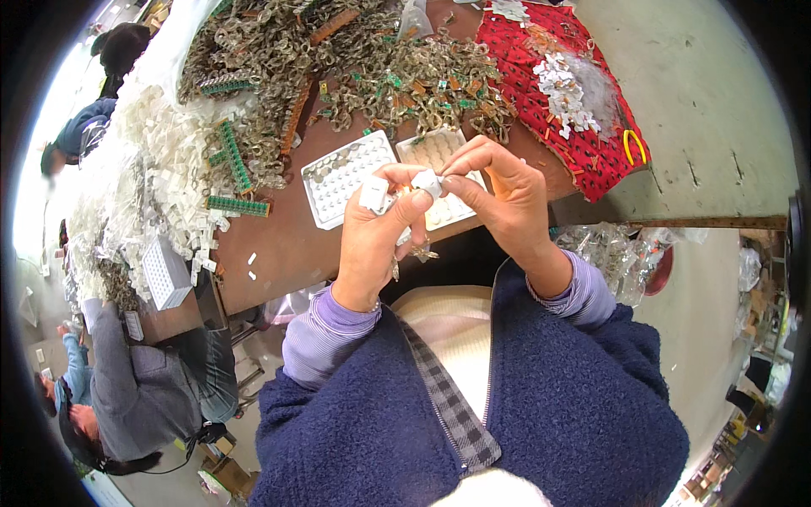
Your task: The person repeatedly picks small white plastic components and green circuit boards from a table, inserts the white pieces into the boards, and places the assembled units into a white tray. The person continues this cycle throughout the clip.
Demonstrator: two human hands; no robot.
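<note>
My left hand [365, 247] is closed around several small white plastic housings. One white housing [427, 182] sticks up between its thumb and forefinger, and another housing [373, 193] shows by the knuckles. Thin clear leads [420, 253] dangle below the fingers. My right hand [513, 201] pinches at the edge of the upper housing; what lies between these fingertips is too small to make out. Just beyond the hands are a white tray [322, 209] holding rows of small round pieces and a second, cream tray [411, 150], partly hidden by my right hand.
A big heap of clear leads [270, 51] with green and orange strips covers the far table. White plastic pieces [139, 160] pile up at left. On a red cloth [604, 165] lie small white parts [564, 89] and a yellow-handled tool [634, 147]. Another person [152, 372] works at lower left.
</note>
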